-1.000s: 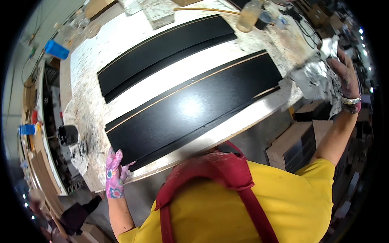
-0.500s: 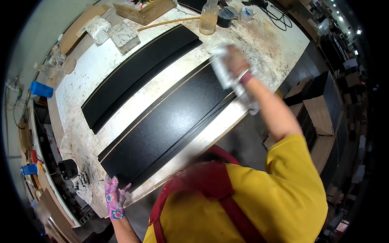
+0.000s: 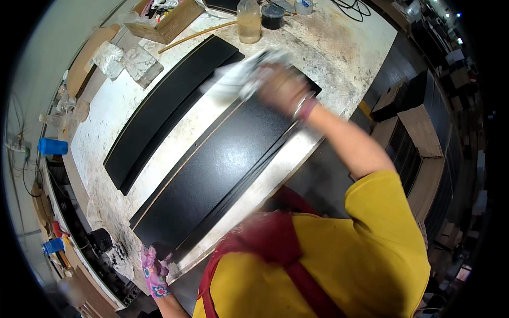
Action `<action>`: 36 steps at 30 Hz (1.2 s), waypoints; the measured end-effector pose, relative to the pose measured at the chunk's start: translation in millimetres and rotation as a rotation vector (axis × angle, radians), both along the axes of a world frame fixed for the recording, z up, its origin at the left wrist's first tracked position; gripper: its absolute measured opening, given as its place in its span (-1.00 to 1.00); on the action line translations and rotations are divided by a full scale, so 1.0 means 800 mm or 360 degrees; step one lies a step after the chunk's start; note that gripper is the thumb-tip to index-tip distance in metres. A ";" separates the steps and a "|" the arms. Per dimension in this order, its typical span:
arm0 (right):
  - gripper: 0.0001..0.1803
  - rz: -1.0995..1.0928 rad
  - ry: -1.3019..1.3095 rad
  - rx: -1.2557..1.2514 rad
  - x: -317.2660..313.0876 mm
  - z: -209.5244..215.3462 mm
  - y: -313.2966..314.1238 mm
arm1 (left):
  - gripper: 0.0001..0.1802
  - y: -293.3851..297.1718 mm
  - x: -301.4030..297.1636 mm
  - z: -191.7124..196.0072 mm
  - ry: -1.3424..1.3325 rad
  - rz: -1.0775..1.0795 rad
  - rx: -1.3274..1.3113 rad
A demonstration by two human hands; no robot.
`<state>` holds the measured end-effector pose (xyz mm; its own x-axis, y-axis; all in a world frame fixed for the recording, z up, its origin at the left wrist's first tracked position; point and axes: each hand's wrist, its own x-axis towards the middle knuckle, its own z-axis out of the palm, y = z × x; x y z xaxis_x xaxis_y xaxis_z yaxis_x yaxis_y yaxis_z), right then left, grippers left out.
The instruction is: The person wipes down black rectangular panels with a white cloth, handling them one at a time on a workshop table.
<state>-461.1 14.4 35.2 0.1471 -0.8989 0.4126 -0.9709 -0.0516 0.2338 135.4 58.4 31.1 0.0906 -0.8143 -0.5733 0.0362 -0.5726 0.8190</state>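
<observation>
Currently the right hand sits over the far end of the near black panel, closed around a crumpled whitish cloth. Hand and cloth are both motion-blurred, so the exact finger placement cannot be read; the cloth trails off to the left of the hand, over the pale strip of bench between the two panels. A band shows at that wrist.

Left hand: in a pink patterned glove, at the near left corner of the same panel, fingers curled onto the panel's end. Whether it pinches the edge or only presses on it cannot be told.

Near black panel: long, flat, lying diagonally on the stained white workbench, a thin light-coloured line running along its left long side, with a dull sheen mid-surface. Its near long edge runs close beside the bench edge.

Second black panel: parallel, further left, apart from the first, untouched by either hand.

Far end of bench: a clear bottle of yellowish liquid, a dark round tub just beside it, a thin wooden stick, an open cardboard box. Two wrapped blocks lie at the far left corner. A blue cup stands off the bench to the left. Flattened cardboard is stacked on the floor to the right.
</observation>
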 end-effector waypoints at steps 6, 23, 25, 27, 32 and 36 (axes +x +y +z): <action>-0.33 -0.0729 -0.1774 -0.0363 -0.177 0.039 0.080 | -0.24 -0.014 0.004 -0.001 0.0060 -0.0107 0.0058; -0.38 -0.0421 -0.2196 0.0311 -0.042 0.122 0.085 | -0.41 -0.010 -0.012 0.014 0.0241 -0.0065 0.0082; -0.37 -0.0467 -0.1741 0.0556 -0.004 0.063 0.056 | -0.39 -0.015 -0.019 0.012 0.0284 -0.0116 0.0055; -0.36 0.0161 -0.0532 0.0182 0.047 -0.005 0.039 | -0.38 -0.022 -0.026 0.013 0.0400 -0.0231 0.0013; -0.37 0.1204 -0.1259 0.0462 0.319 0.015 0.008 | -0.35 -0.012 -0.021 0.012 0.0359 -0.0112 -0.0008; -0.38 0.1619 -0.0989 0.0664 0.440 0.013 0.008 | -0.26 -0.012 -0.015 0.005 0.0418 -0.0224 -0.0015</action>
<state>-108.7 21.0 45.6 0.7307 -0.5718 0.3730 -0.3890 -0.7977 -0.4609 123.2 49.0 35.4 -0.1743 -0.8137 -0.5545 0.1684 -0.5795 0.7974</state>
